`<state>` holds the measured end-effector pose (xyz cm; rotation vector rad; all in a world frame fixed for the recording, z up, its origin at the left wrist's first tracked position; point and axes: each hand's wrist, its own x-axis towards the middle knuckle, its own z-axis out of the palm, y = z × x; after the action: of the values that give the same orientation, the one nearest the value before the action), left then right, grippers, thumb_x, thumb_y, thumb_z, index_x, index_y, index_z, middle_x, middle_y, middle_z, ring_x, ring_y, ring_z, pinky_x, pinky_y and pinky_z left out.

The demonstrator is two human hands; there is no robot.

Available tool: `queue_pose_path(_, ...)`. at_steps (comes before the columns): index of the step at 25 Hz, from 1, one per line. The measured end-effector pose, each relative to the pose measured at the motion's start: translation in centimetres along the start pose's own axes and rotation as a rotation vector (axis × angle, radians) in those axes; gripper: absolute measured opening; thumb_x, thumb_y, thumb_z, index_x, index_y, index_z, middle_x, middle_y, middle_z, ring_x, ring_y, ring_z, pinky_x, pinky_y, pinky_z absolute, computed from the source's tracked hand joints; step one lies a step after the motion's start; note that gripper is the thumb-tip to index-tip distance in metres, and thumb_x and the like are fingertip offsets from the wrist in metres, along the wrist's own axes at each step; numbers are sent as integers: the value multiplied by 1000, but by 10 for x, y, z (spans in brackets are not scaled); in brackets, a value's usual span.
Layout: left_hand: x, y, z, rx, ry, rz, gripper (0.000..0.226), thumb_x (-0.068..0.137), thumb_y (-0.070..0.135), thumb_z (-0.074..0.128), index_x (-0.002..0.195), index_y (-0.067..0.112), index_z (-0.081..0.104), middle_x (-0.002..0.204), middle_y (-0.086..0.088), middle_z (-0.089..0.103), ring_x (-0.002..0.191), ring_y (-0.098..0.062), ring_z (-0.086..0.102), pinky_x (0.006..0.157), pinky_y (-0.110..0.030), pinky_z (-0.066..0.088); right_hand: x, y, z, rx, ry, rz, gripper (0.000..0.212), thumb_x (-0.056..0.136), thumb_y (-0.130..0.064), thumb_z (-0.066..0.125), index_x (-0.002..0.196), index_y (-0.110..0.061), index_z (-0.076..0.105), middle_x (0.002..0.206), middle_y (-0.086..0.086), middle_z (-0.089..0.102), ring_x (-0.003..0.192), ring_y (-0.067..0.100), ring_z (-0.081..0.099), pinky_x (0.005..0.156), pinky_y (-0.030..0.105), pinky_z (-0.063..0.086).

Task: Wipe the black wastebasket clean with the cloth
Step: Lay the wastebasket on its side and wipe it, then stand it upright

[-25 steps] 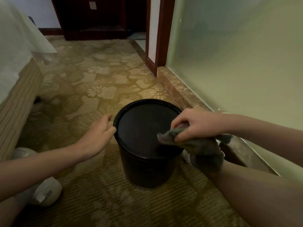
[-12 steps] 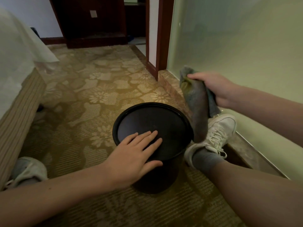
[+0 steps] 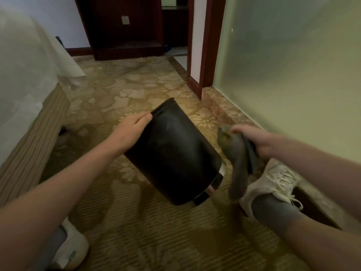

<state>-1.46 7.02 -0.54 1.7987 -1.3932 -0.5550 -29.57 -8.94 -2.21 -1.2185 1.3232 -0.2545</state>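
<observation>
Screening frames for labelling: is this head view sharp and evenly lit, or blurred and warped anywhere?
Head view: dim, warm light; the black wastebasket shows little surface detail; the cloth in the right hand is softly blurred; wide-angle distortion slants the door frame.

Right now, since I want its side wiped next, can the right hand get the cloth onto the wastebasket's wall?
Probably yes. The right hand holds the cloth beside the tilted wastebasket, nothing between them; the left hand grips only its far end.

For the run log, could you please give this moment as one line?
left hand: grips far end of wastebasket, tipped sideways | right hand: holds cloth, hanging beside wastebasket, not touching
</observation>
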Motion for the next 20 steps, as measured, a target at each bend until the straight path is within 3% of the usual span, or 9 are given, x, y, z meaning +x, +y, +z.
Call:
queue_pose_path(2, 3, -17, -5, -76, 74, -125, 37, 102, 34, 37, 126, 17, 60, 124, 0, 60, 121, -19, 52, 98, -33, 37, 8, 26, 17, 63, -80, 95, 32, 90, -36, 58, 90, -5, 67, 71, 14, 70, 66, 27, 66, 66, 32, 52)
queue_pose_path(4, 1, -35, -11, -210, 138, -283, 44, 101, 39, 37, 137, 18, 51, 136, 0, 54, 125, -19, 48, 102, -34, 34, 13, 37, 29, 165, -110, 107, 31, 89, -35, 56, 85, -6, 66, 69, 13, 69, 64, 27, 64, 66, 33, 50)
queue_pose_path(8, -17, -49, -10, -598, 195, -455, 35, 99, 38, 44, 131, 30, 56, 119, 2, 64, 108, -19, 60, 84, -33, 47, 26, 30, 65, 327, -127, -23, 33, 80, -36, 61, 91, -6, 71, 81, 15, 72, 79, 28, 69, 77, 37, 54)
queue_pose_path(10, -21, -54, -5, -685, 253, -484, 34, 99, 38, 45, 130, 31, 57, 121, 0, 65, 109, -21, 61, 88, -37, 49, 28, 23, 81, 326, -82, -63, 39, 77, -38, 63, 99, -7, 73, 87, 14, 75, 90, 29, 70, 83, 38, 54)
queue_pose_path(12, -27, -59, 7, -724, 282, -483, 35, 100, 36, 42, 131, 28, 57, 124, -2, 64, 111, -22, 61, 96, -40, 48, 27, 14, 80, 330, -42, -93, 35, 79, -39, 62, 94, -10, 74, 83, 13, 75, 89, 29, 69, 80, 36, 54)
queue_pose_path(15, -40, -63, 38, -851, 258, -507, 29, 101, 35, 42, 122, 29, 61, 121, -2, 66, 107, -20, 64, 86, -36, 51, 27, 3, 61, 306, -1, -153, 29, 80, -38, 61, 86, -12, 73, 78, 11, 73, 85, 27, 68, 80, 36, 53)
queue_pose_path(17, -48, -66, 60, -922, 230, -528, 29, 98, 40, 47, 123, 32, 60, 122, 0, 65, 109, -20, 63, 89, -38, 51, 24, 5, 49, 225, 22, -178, 35, 76, -40, 62, 93, -12, 73, 83, 12, 74, 89, 28, 69, 85, 39, 54)
queue_pose_path(19, -56, -72, 77, -851, 302, -516, 31, 94, 47, 52, 120, 35, 62, 120, 3, 65, 112, -19, 60, 98, -41, 47, 21, 16, 39, 95, 51, -159, 42, 71, -41, 65, 98, -11, 74, 88, 13, 75, 93, 30, 69, 93, 44, 53)
queue_pose_path(20, -61, -73, 82, -744, 382, -484, 29, 94, 48, 51, 111, 32, 67, 112, 5, 67, 107, -17, 61, 95, -38, 48, 17, 22, 33, 4, 55, -161, 38, 72, -39, 65, 95, -11, 75, 87, 13, 75, 92, 31, 70, 94, 45, 53)
